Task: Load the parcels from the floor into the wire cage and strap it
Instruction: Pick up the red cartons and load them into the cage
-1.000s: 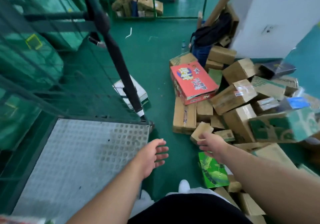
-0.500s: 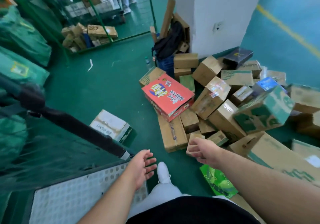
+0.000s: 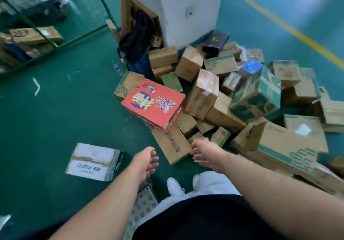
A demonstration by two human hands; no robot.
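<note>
A pile of cardboard parcels [image 3: 219, 98] lies on the green floor beside a white pillar. On its near edge a red printed box [image 3: 154, 104] rests on a long flat brown box [image 3: 171, 145]. My right hand [image 3: 208, 153] grips a small brown box [image 3: 200, 139] at the front of the pile, fingers curled round it. Left of it, my left hand [image 3: 147, 162] hovers over the floor, fingers relaxed, holding nothing. Only a corner of the cage's perforated metal floor plate [image 3: 143, 202] shows by my legs; its wire walls are out of view.
A white Cestbon box [image 3: 93, 161] lies alone on the floor at the left. A black backpack [image 3: 135, 37] and flattened cardboard lean on the white pillar [image 3: 186, 7]. Another green cage holding boxes [image 3: 35, 37] stands far left. A yellow line [image 3: 279, 22] crosses the floor at right.
The view has swung right, away from the cage; its mesh wall and most of its floor plate have left the frame. My right hand still holds the small box; my left stays empty.
</note>
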